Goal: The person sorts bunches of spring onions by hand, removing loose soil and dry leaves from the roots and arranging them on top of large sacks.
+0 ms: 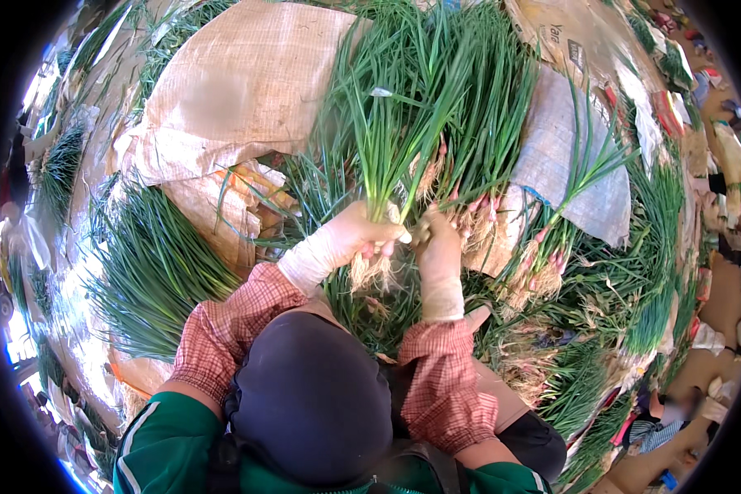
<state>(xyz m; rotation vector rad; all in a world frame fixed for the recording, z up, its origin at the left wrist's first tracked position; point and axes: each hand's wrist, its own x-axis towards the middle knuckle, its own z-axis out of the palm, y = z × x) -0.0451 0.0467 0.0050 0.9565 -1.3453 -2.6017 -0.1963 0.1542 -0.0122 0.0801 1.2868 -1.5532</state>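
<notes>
A slim bunch of long green onion stalks with white bases and straggly pale roots [379, 169] stands nearly upright in front of the person, its roots dangling below the fist. The left hand, in a thin whitish glove [350, 236], is closed around it just above the roots. Right beside it is the right hand, gloved alike [439, 251], fingers curled; from here I can't tell whether they pinch anything. Just beyond lies a thick pile of green onions with pinkish bulbs [490, 123], roots toward the person. To its left spreads a wide beige woven sack [243, 90], and to its right a greyish-blue woven sheet [580, 169], with a smaller pink-bulbed onion bunch [542, 251] near its lower edge. Nearer the left forearm sits a dense heap of dark green leaves [160, 263]. Red-and-white checked sleeve covers [222, 329] wrap both forearms below a green jacket with white stripes [169, 445].
</notes>
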